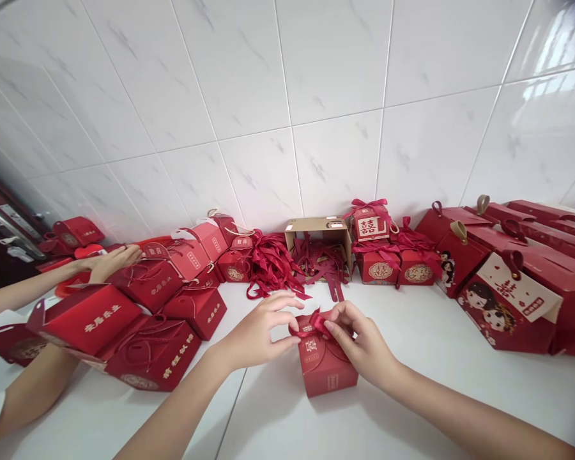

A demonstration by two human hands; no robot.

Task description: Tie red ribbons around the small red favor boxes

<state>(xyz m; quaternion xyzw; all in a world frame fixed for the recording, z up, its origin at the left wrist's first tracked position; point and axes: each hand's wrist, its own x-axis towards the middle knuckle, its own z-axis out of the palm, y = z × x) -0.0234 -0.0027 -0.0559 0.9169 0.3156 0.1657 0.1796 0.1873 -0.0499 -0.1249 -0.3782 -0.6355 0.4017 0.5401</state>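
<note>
A small red gift box point(330, 370) with pale lettering stands on the white table in front of me. A red ribbon point(317, 324) is tied in a bow across its top. My right hand point(364, 338) pinches the bow's right side between thumb and fingers. On the other side, my left hand point(263, 329) curves around the bow's left loop, thumb and fingers apart. Whether its fingertips touch the ribbon I cannot tell. Behind the box lie a heap of loose red ribbons point(275, 262) and an open cardboard box point(316, 225) holding dark red strips.
Stacked red boxes point(151, 354) with cords stand at left, where another person's hands point(115, 262) reach in. Boxes with bows point(381, 268) stand behind, near the tiled wall point(335, 160). Larger red boxes with handles point(512, 306) line the right.
</note>
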